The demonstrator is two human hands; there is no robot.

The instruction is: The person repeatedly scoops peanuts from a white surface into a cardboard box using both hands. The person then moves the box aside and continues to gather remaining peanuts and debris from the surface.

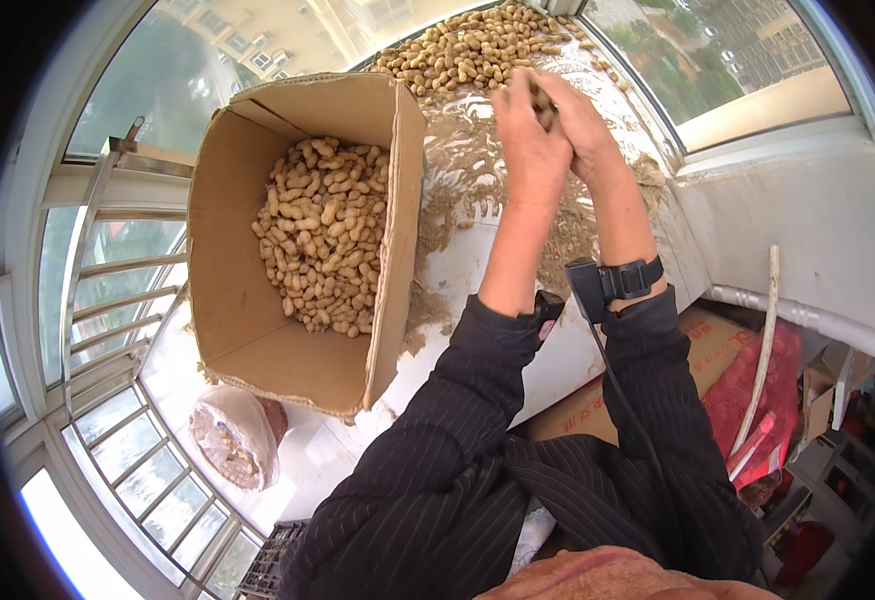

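My left hand (531,140) and my right hand (580,122) are cupped together over the far part of the white ledge. Between them they hold unshelled peanuts (545,108), only partly visible among the fingers. Just beyond lies a loose heap of peanuts (468,48) against the window. To the left of my forearms stands an open cardboard box (248,325), its bottom covered by a pile of peanuts (326,225). Brown dirt (458,160) is spread over the ledge beneath my hands.
Windows border the ledge at the back, left and right. A metal railing (86,240) runs along the left. A clear plastic bag (230,440) sits in front of the box. At the lower right are a red mesh sack (758,385), a flat carton (703,350) and a pale stick (764,345).
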